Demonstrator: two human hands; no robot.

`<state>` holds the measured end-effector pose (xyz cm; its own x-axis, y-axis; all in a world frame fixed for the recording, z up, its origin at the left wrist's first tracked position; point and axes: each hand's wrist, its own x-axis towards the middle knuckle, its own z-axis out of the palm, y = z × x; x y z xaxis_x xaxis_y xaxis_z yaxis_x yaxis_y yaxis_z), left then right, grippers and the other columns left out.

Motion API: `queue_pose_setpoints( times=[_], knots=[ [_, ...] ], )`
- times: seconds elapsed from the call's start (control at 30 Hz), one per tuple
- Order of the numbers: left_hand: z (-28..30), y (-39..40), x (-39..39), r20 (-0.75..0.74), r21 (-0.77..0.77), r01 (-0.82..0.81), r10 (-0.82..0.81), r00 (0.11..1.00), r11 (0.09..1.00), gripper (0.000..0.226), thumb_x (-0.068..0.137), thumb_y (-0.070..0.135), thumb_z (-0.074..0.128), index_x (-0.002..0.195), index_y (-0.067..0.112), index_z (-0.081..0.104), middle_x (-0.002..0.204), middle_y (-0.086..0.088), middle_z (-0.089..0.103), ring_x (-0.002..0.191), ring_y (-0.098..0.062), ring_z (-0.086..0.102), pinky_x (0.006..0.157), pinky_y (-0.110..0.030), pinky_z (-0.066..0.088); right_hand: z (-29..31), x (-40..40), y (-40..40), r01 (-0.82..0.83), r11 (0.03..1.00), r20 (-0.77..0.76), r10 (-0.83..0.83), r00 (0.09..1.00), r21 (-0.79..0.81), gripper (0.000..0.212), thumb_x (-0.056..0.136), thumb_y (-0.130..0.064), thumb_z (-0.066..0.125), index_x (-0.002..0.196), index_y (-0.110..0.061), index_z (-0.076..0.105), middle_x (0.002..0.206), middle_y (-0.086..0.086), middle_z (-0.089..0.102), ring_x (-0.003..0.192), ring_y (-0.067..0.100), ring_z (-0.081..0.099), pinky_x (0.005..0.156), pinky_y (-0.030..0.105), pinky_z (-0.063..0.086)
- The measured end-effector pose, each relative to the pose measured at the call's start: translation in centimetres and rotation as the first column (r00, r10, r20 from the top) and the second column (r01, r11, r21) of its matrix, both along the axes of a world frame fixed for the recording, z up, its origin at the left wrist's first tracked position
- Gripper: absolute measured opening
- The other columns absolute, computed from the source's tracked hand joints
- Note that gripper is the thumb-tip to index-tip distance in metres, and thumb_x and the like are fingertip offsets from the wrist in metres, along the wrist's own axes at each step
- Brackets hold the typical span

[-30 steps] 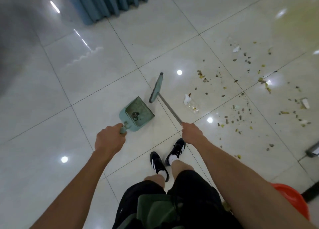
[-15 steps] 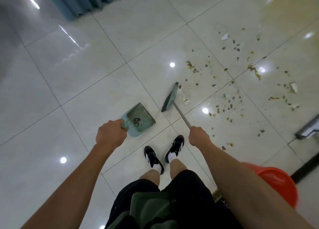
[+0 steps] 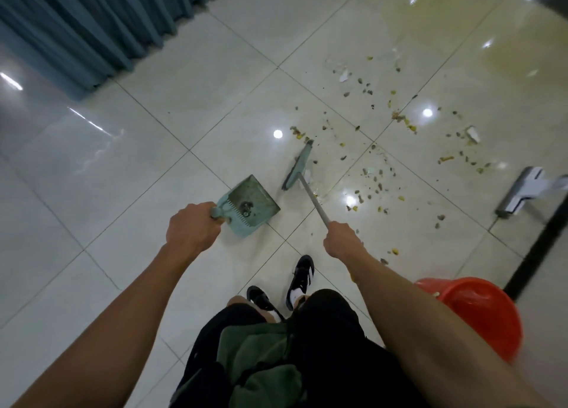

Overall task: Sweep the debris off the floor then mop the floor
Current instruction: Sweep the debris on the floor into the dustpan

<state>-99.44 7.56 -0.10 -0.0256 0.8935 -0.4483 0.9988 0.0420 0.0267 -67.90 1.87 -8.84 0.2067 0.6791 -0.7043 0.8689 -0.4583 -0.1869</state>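
On the tiled floor (image 3: 184,106) — left hand (image 3: 192,227) grips dustpan (image 3: 250,204), right hand (image 3: 342,241) grips broom (image 3: 296,169).

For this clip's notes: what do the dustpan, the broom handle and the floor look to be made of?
Dustpan: probably moulded plastic, matte pale teal, with comb teeth formed into its rear edge and a grimy inside.
Broom handle: seemingly metal tube, thin, straight, grey with a dull sheen; painted plastic is possible.
Floor: glazed tile, likely ceramic, off-white and glossy, mirroring the ceiling lights, with dark grout lines.
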Motion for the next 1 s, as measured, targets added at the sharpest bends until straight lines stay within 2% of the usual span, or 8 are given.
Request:
queue_pose_setpoints(
  times=[0.2, 0.37, 0.5, 0.63, 0.7, 0.83, 0.9, 1.0],
  knots=[
    [0.9, 2.9, -0.3, 0.027, 0.055, -0.028, 0.026, 0.999, 0.998, 0.015, 0.095, 0.036, 0.054, 0.091, 0.027, 0.066, 0.07, 0.002, 0.061, 0.063, -0.021, 0.06, 0.059, -0.031, 0.05, 0.6, 0.0, 3.6, -0.021, 0.999, -0.028, 0.023, 0.999, 0.041, 0.026, 0.096, -0.014, 0.049, 0.12, -0.006, 0.056, 0.107, 0.01, 0.062, 0.078, 0.024, 0.054, 0.064, 0.03, 0.044],
    [0.5, 6.4, -2.6, 0.019, 0.074, -0.062, 0.061, 0.998, 0.995, 0.017, 0.096, 0.036, 0.05, 0.091, 0.028, 0.064, 0.069, 0.002, 0.061, 0.06, -0.02, 0.06, 0.058, -0.031, 0.052, 0.5, -1.9, 7.5, -0.018, 0.998, -0.062, 0.022, 0.998, 0.066, 0.025, 0.097, -0.017, 0.049, 0.119, -0.006, 0.056, 0.11, 0.012, 0.063, 0.093, 0.029, 0.063, 0.071, 0.034, 0.05],
    [-0.7, 10.6, -5.3, 0.036, 0.084, -0.1, 0.097, 0.995, 0.991, 0.016, 0.096, 0.037, 0.051, 0.094, 0.029, 0.064, 0.07, 0.003, 0.062, 0.06, -0.02, 0.06, 0.054, -0.028, 0.046, -0.5, -4.6, 12.6, 0.032, 0.996, -0.093, -0.025, 0.995, 0.081, 0.027, 0.098, -0.02, 0.048, 0.12, -0.006, 0.057, 0.109, 0.012, 0.063, 0.091, 0.027, 0.062, 0.074, 0.035, 0.053],
    [-2.1, 17.2, -8.6, 0.05, 0.086, -0.056, 0.052, 0.997, 0.995, 0.016, 0.096, 0.037, 0.05, 0.093, 0.027, 0.063, 0.071, 0.001, 0.061, 0.061, -0.023, 0.059, 0.055, -0.029, 0.043, -1.5, -8.3, 19.1, 0.101, 0.992, -0.094, -0.094, 0.991, 0.073, 0.031, 0.1, -0.023, 0.05, 0.125, -0.005, 0.056, 0.109, 0.013, 0.064, 0.094, 0.029, 0.064, 0.083, 0.042, 0.057],
    [-2.9, 20.9, -10.5, 0.07, 0.076, -0.039, 0.034, 0.997, 0.996, 0.017, 0.097, 0.038, 0.051, 0.092, 0.026, 0.063, 0.072, -0.001, 0.062, 0.062, -0.024, 0.059, 0.057, -0.03, 0.046, -1.9, -10.4, 22.6, 0.156, 0.985, -0.098, -0.148, 0.984, 0.07, 0.033, 0.099, -0.022, 0.052, 0.127, -0.005, 0.052, 0.106, 0.011, 0.062, 0.087, 0.026, 0.063, 0.079, 0.042, 0.058],
    [-4.4, 27.2, -13.7, 0.12, 0.054, -0.022, 0.016, 0.993, 0.998, 0.015, 0.096, 0.038, 0.055, 0.092, 0.027, 0.063, 0.07, 0.001, 0.06, 0.061, -0.024, 0.058, 0.056, -0.03, 0.044, -2.4, -14.4, 29.5, 0.298, 0.955, -0.143, -0.295, 0.945, 0.001, 0.036, 0.092, -0.011, 0.05, 0.128, -0.005, 0.055, 0.109, 0.014, 0.061, 0.078, 0.029, 0.066, 0.059, 0.037, 0.06],
    [-5.0, 29.6, -14.6, 0.122, 0.04, 0.001, -0.006, 0.992, 0.999, 0.014, 0.096, 0.04, 0.056, 0.094, 0.029, 0.064, 0.07, 0.002, 0.06, 0.061, -0.024, 0.057, 0.057, -0.03, 0.043, -2.7, -15.8, 32.2, 0.359, 0.933, -0.173, -0.359, 0.917, -0.031, 0.044, 0.088, -0.008, 0.049, 0.131, -0.004, 0.054, 0.104, 0.012, 0.061, 0.077, 0.029, 0.068, 0.06, 0.036, 0.061],
    [-5.4, 32.2, -15.1, 0.129, 0.026, 0.037, -0.04, 0.991, 0.999, 0.016, 0.096, 0.042, 0.057, 0.097, 0.029, 0.065, 0.073, 0.0, 0.064, 0.064, -0.025, 0.061, 0.062, -0.033, 0.054, -3.5, -16.9, 34.7, 0.364, 0.929, -0.177, -0.371, 0.912, -0.069, 0.042, 0.093, -0.006, 0.047, 0.134, -0.003, 0.051, 0.107, 0.012, 0.06, 0.081, 0.028, 0.068, 0.069, 0.036, 0.062]
  ],
)
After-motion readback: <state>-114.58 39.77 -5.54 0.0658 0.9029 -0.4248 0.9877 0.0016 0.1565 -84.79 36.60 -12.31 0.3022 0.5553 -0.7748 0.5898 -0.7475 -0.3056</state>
